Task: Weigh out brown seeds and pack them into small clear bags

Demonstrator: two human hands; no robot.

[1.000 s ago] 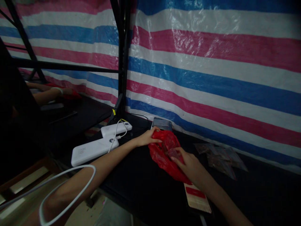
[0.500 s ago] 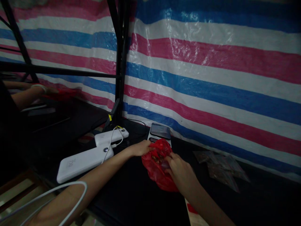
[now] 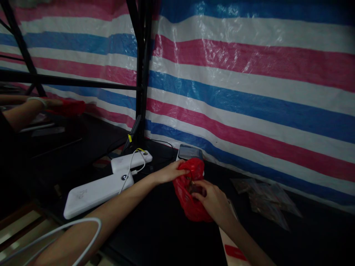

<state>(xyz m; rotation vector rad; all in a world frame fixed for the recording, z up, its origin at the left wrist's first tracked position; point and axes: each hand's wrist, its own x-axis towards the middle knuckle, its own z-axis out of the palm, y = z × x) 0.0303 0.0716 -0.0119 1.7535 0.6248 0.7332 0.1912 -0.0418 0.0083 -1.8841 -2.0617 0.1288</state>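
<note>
A crumpled red plastic bag (image 3: 191, 208) stands with its mouth open on the black tabletop, small brownish pieces inside it. My left hand (image 3: 170, 173) grips the bag's left rim, thumb laid over the edge. Inside the mouth, the bent fingers of my right hand (image 3: 212, 199) are pinched together at the brownish contents; what they hold is too dark to make out. Just behind the bag is a flat device with a dark top (image 3: 190, 152), possibly a small scale, partly covered by the bag.
Several clear zip bags with brownish contents (image 3: 266, 199) lie on the right. On the left are a large white power bank (image 3: 94, 195) and a smaller one (image 3: 130, 162), joined by a cable. Beyond the black frame (image 3: 141, 74), another person's arm (image 3: 24, 112) reaches toward a red bag (image 3: 69, 108).
My left hand and the bag's rim have shifted slightly right, covering more of the flat device. My right fingers have drawn into a pinch. The other person's red bag has moved left.
</note>
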